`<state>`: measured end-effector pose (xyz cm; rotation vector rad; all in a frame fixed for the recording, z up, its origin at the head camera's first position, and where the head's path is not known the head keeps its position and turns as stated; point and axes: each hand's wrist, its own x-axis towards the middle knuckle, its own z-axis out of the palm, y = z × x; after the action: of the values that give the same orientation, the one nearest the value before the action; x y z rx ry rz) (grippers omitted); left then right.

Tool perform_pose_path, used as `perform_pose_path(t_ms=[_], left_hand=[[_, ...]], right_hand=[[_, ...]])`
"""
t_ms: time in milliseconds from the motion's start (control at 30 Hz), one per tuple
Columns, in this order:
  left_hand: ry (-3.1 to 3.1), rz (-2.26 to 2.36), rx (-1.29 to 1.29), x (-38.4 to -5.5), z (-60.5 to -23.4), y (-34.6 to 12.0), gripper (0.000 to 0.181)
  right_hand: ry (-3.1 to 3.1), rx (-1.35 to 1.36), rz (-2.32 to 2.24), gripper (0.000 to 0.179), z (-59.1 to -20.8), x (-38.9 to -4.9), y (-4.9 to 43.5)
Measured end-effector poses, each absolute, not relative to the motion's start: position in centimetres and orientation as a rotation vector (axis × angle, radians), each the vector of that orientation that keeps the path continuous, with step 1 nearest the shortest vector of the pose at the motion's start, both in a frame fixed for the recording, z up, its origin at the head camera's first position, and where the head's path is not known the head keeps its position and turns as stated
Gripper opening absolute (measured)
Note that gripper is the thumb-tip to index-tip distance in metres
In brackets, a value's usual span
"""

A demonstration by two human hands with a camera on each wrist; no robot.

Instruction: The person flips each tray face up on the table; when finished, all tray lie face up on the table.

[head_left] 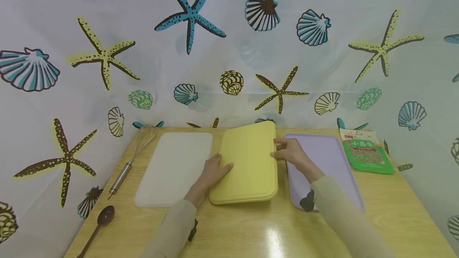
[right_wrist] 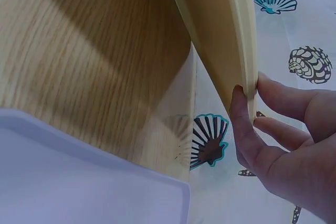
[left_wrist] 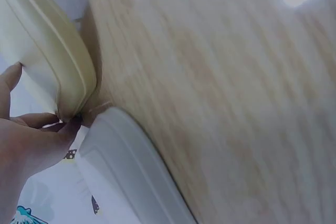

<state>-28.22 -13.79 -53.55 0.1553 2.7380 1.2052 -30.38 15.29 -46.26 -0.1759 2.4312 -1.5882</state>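
Between the other two trays, a yellow tray [head_left: 247, 166] is tilted, its right side raised off the table. My left hand [head_left: 213, 172] holds its left edge, thumb on the upper face and fingers at the rim [left_wrist: 79, 77]. At the right edge, my right hand [head_left: 292, 152] pinches the rim; in the right wrist view the thumb and fingers [right_wrist: 247, 129] lie on either side of it. A white tray [head_left: 175, 170] lies to the left, and a light purple tray [head_left: 322, 166] lies flat beneath my right forearm.
On the left are a whisk [head_left: 123, 176] with a metal handle and a dark brown spoon [head_left: 104, 216]. A green packet [head_left: 367, 156] with printed characters lies at the back right. A curtain [head_left: 215, 59] patterned with shells and starfish hangs behind the wooden table [head_left: 229, 234].
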Motion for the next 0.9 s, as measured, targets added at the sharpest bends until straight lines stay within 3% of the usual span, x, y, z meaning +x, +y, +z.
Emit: perform_pose_path(t_ms=[400, 900], left_hand=[[2.646, 1.277, 0.198, -26.9, -52.9, -14.6, 0.08], [2.557, 1.153, 0.333, -22.6, -52.1, -14.5, 0.108]], right_hand=[[2.45, -0.185, -1.566, 0.064, -45.4, -30.2, 15.2], [2.529, -0.222, -1.505, 0.062, -43.4, -29.9, 15.2]])
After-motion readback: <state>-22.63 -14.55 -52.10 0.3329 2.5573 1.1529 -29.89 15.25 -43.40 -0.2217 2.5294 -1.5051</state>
